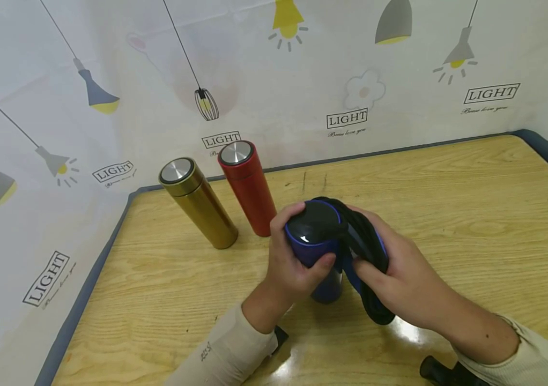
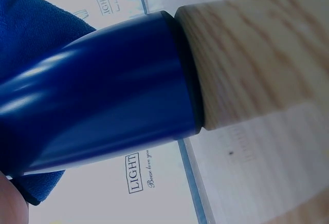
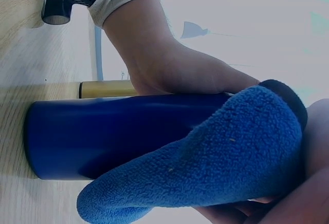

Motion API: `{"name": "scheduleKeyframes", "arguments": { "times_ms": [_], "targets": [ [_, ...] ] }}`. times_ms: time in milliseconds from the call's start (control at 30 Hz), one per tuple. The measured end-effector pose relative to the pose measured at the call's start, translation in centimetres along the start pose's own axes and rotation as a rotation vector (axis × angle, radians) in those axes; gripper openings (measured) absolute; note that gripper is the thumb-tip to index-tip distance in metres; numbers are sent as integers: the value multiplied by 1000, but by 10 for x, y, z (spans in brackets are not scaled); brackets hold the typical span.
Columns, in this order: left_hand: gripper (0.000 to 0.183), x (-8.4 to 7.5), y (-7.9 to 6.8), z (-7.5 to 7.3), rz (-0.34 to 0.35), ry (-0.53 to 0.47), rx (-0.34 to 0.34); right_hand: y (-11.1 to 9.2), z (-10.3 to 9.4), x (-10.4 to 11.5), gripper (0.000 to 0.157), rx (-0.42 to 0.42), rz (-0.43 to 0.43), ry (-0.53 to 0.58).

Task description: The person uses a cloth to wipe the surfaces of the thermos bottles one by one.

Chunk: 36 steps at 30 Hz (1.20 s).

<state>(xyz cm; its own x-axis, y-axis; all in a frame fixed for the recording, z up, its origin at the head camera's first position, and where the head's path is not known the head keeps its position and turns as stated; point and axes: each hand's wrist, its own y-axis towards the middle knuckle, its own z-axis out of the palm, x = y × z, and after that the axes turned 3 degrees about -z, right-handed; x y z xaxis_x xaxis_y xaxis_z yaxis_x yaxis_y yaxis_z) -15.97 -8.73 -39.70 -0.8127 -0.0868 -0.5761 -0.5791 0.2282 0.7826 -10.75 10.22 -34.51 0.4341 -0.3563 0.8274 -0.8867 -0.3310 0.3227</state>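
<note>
A blue vacuum flask (image 1: pixel 327 289) with a black top stands upright on the table, its base at the wood in the left wrist view. My left hand (image 1: pixel 289 271) grips it round the upper part, thumb in front. In my right hand (image 1: pixel 401 273) is a folded cloth (image 1: pixel 368 246), black on one side and fluffy blue on the other. The cloth (image 3: pixel 226 157) lies against the flask's side near the top in the right wrist view, hiding part of the flask (image 3: pixel 113 136). Fingers of the right hand are partly hidden behind the cloth.
A gold flask (image 1: pixel 204 212) and a red flask (image 1: pixel 250 193) stand upright behind and left of the blue one. The wooden table (image 1: pixel 472 214) ends at a patterned wall covering (image 1: pixel 279 91). Black devices (image 1: pixel 434 370) show beside the sleeves.
</note>
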Motion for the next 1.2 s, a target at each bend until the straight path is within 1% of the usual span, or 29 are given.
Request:
{"name": "scheduleKeyframes", "arguments": {
  "times_ms": [467, 867, 1200],
  "targets": [
    [74, 1, 0, 0, 0, -16, 10, 0, 0, 0, 75, 5, 3, 14],
    [73, 2, 0, 1, 11, -18, 3, 0, 1, -1, 75, 7, -5, 17],
    [73, 3, 0, 1, 23, -22, -4, 0, 1, -2, 75, 24, 2, 23]
  ]
}}
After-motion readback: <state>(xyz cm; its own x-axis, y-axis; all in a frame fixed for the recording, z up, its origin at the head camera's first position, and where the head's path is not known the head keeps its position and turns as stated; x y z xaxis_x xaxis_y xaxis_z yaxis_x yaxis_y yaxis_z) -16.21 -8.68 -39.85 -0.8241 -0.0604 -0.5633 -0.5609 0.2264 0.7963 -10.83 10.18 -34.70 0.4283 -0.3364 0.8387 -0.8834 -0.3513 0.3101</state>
